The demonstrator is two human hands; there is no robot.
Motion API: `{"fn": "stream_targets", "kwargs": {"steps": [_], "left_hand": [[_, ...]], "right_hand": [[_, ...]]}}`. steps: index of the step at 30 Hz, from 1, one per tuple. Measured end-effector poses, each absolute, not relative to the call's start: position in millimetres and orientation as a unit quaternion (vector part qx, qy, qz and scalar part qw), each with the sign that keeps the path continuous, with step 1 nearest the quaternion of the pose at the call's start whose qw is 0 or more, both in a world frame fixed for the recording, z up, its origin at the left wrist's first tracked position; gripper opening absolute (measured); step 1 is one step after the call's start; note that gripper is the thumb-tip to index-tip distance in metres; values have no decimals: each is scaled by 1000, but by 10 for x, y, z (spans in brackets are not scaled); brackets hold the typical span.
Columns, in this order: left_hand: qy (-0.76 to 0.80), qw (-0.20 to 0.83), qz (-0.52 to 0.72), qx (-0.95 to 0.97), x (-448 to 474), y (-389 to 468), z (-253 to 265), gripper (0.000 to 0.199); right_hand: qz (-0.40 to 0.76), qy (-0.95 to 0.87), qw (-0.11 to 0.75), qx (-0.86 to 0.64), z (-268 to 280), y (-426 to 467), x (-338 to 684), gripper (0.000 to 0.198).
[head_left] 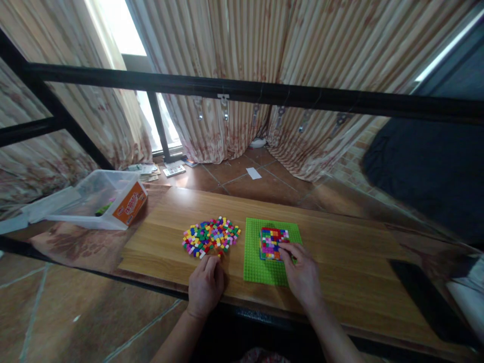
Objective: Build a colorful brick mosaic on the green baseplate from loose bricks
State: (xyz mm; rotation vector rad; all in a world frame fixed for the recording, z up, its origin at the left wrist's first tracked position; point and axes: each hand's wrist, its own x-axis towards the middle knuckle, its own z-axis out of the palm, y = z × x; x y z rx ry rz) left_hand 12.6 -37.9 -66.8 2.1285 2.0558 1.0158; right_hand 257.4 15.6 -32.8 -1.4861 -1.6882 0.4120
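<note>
A flat green studded baseplate lies on the wooden board, carrying a multicoloured block of small toy bricks. My right hand reaches over the baseplate, thumb and index finger pinched together at the block's right side; whatever sits between the fingertips is hidden. To the left is a loose pile of small coloured toy bricks. At the pile's near edge my left hand rests on the board with curled, closed fingers. Its fingertips are partly hidden, and I cannot make out anything held in them.
A clear plastic box with an orange label stands at the left, some green pieces inside. A long dark flat object lies at the board's right end. A black metal bar crosses beyond the wooden board, before curtains.
</note>
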Motion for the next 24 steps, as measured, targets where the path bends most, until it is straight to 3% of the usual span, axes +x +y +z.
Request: {"fn": "stream_targets", "kwargs": {"steps": [12, 24], "left_hand": [[655, 6, 328, 681, 133, -373, -658, 13], [656, 8, 328, 679, 136, -376, -669, 15]], "right_hand": [[95, -684, 385, -612, -351, 202, 2491, 28], [75, -699, 423, -572, -393, 152, 2530, 26]]}}
